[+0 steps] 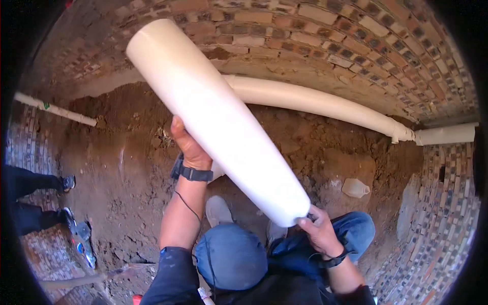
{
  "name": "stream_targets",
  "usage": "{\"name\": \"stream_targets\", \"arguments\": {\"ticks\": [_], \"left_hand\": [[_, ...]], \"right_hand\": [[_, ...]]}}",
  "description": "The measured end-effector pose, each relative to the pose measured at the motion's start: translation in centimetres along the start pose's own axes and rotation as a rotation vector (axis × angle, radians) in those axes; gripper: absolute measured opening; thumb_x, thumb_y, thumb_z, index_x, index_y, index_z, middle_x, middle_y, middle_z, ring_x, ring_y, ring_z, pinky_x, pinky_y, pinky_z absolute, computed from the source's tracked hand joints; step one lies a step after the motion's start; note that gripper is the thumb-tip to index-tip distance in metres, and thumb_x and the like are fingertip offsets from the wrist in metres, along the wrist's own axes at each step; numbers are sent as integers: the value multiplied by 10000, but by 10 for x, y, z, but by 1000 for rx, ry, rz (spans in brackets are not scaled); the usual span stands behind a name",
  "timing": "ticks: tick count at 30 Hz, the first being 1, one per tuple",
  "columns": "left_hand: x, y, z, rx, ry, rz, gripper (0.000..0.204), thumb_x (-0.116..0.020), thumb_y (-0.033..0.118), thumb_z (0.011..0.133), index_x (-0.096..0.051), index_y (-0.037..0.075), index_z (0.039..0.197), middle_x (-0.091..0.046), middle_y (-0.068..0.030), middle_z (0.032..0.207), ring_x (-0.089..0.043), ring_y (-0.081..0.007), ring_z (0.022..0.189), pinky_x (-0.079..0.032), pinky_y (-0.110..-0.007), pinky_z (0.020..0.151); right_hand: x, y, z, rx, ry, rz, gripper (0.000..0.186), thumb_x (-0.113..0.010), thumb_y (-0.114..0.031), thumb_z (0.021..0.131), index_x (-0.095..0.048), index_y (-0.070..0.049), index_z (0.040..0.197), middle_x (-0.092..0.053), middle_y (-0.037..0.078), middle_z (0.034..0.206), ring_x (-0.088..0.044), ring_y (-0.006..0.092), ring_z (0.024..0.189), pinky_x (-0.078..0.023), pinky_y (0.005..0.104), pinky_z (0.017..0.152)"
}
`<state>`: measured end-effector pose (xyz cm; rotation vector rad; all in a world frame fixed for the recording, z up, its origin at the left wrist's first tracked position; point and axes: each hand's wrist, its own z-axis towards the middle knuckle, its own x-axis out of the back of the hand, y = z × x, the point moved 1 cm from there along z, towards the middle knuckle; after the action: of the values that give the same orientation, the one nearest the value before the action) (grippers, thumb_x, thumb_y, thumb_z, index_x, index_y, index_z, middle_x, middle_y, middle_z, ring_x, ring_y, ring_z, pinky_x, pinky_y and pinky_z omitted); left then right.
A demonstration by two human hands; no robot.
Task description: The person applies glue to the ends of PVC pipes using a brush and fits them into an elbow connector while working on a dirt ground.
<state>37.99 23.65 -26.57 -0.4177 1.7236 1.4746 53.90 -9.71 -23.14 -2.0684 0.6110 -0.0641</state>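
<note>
**Two hands, one loose pipe over a dug trench**

The right hand (319,230) grips the near end of one wide cream pipe (213,117); the left hand (189,147) clasps its underside midway, holding it aloft. Below, red loose soil (127,168) with one pale plastic bottle (355,188). Farther off, one long laid pipe (315,101), one thin pipe (53,109), and a curving brick wall (325,35).

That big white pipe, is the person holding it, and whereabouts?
Yes: the white pipe is held in both hands, the left hand under its middle and the right hand at its near end.
</note>
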Motion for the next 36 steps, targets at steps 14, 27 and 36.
{"name": "stream_targets", "arguments": {"ticks": [14, 27, 36], "left_hand": [[109, -12, -112, 90, 75, 1325, 726, -821, 183, 795, -443, -21, 1381, -566, -190, 1310, -552, -271, 1217, -467, -362, 991], [244, -73, -138, 428, 439, 1125, 443, -711, 348, 928, -667, -73, 1060, -713, -125, 967, -659, -209, 848, -521, -350, 789], [253, -87, -127, 477, 613, 687, 473, -714, 336, 922, -625, -70, 1147, -669, -125, 1073, -631, -202, 947, -498, -348, 866]], "right_hand": [[85, -76, -65, 564, 673, 140, 592, -659, -247, 936, -442, 41, 1407, -561, 174, 1370, -543, 314, 1253, -369, 451, 1107], [91, -165, -149, 506, 849, -487, 571, -718, -354, 878, -550, 34, 1261, -628, 125, 1174, -564, 231, 1100, -388, 379, 1009], [60, -194, -99, 377, 696, -857, 471, -730, -356, 874, -642, 36, 1118, -661, 74, 1026, -584, 171, 945, -425, 318, 884]]}}
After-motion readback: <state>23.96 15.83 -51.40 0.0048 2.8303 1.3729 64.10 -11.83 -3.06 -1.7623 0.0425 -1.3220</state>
